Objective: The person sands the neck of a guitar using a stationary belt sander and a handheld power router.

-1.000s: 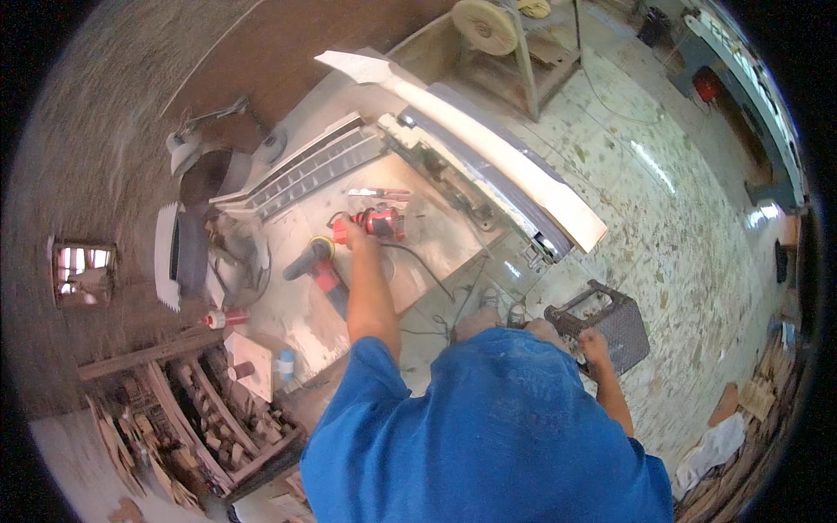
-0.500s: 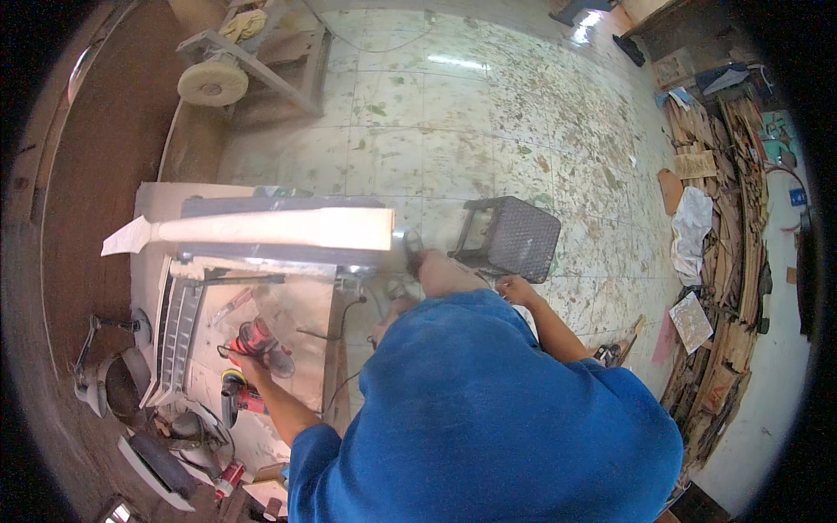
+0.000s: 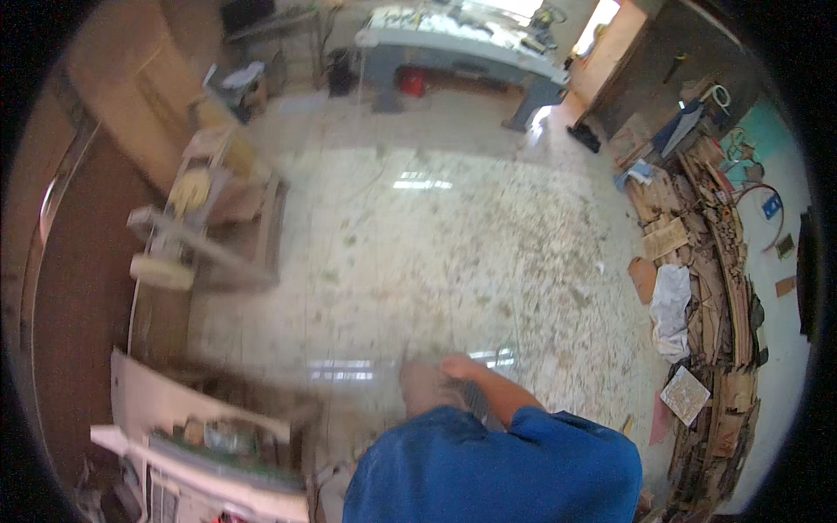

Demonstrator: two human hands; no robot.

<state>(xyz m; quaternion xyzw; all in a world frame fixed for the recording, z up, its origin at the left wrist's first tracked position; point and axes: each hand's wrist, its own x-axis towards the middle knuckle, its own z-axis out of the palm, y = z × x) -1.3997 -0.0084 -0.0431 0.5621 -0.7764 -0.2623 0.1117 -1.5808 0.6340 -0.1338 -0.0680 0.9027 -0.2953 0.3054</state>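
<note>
My right hand (image 3: 458, 364) is in front of my body, beside my bent knee (image 3: 424, 387). Blur hides whether its fingers are curled or apart, and I make out nothing in it. A bit of the dark grey woven-look stool (image 3: 477, 401) shows beside that forearm. My left hand is out of view. At the lower left stands the workbench (image 3: 235, 499), cut off by the lower edge. A pale wooden end (image 3: 109, 438) juts out at its left side.
Old split wood (image 3: 728, 340) is stacked along the right wall. A wooden stand with a round pale wheel (image 3: 162, 272) is at left. At the far end stands a long grey table (image 3: 453, 57). Dark debris litters the tiled floor (image 3: 418, 261).
The view has tipped up toward the far end of the room, so the workbench has slid down the picture. My left hand, which was at a red sander, has left the view.
</note>
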